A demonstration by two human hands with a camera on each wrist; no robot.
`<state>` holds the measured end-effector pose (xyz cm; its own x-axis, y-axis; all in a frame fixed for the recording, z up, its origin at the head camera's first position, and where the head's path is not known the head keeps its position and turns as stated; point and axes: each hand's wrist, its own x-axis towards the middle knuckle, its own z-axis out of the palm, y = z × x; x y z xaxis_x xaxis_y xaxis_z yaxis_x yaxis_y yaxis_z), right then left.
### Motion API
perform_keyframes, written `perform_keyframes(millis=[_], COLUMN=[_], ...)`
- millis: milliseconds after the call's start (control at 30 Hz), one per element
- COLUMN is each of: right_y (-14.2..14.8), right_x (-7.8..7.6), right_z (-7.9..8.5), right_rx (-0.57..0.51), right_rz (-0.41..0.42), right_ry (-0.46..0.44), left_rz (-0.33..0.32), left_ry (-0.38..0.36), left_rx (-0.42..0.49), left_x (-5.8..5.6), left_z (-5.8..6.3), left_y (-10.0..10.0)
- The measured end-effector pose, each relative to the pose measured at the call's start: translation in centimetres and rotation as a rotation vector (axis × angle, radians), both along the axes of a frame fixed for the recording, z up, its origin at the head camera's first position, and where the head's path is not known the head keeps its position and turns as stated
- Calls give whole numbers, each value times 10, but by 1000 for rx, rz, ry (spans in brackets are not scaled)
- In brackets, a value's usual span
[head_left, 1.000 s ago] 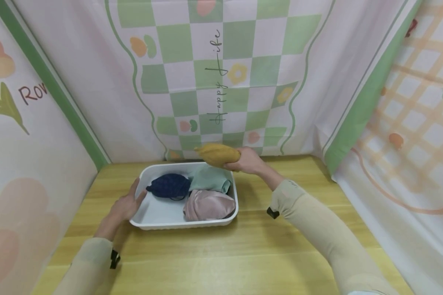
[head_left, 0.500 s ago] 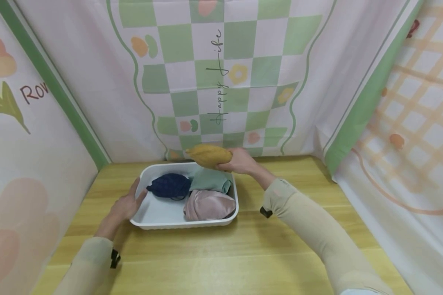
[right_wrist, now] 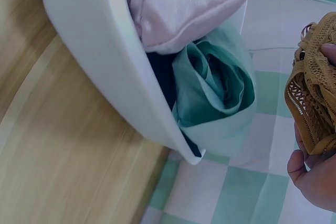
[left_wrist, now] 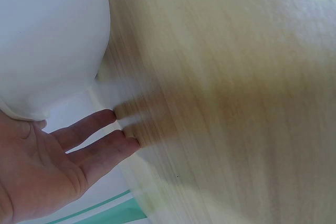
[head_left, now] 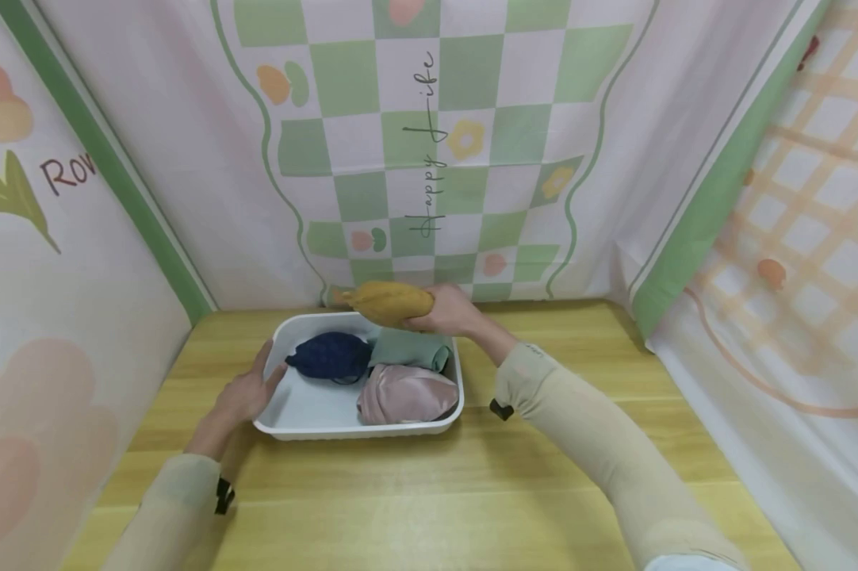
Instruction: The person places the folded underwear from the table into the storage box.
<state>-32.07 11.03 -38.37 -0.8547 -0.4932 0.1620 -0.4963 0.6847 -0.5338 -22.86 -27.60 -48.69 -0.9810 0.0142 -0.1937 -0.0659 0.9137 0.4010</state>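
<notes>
A mustard lace bra (head_left: 389, 303), folded into a bundle, is held up over the back of a white plastic bin. My right hand (head_left: 446, 310) grips its right end, and the right wrist view shows the lace bra (right_wrist: 315, 90) with fingers around it. My left hand (head_left: 245, 393) rests at the left rim of the bin (head_left: 343, 433), thumb over the edge. In the left wrist view the left hand (left_wrist: 58, 166) has its fingers stretched out beside the bin wall. Inside lie a navy bundle (head_left: 331, 355), a mint-green rolled cloth (head_left: 411, 350) and a pink satin bundle (head_left: 404, 395).
The bin stands on a wood-grain table (head_left: 429, 500), close to its back edge. Behind it hangs a green-and-white checked curtain (head_left: 429, 159). Printed curtains also enclose the left and right sides.
My right hand has moved left with the mustard bra, from over the bin's right back corner towards its middle. My left hand stays at the rim.
</notes>
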Motion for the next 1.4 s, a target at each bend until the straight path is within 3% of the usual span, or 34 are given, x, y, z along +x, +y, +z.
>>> perform_keyframes(millis=[500, 833, 1133, 1400], right_y=[-27, -46, -65, -83], right_x=[-2, -4, -3, -2], right_z=[-3, -8, -8, -6], right_rx=[16, 103, 129, 176], right_rz=[40, 35, 53, 55], right_ry=[-22, 19, -32, -21], left_rz=[2, 13, 11, 23], left_ry=[2, -3, 3, -22], left_rx=[-8, 5, 1, 11], left_x=[-1, 0, 1, -1], left_z=[-2, -1, -2, -2], left_y=[-1, 0, -1, -1])
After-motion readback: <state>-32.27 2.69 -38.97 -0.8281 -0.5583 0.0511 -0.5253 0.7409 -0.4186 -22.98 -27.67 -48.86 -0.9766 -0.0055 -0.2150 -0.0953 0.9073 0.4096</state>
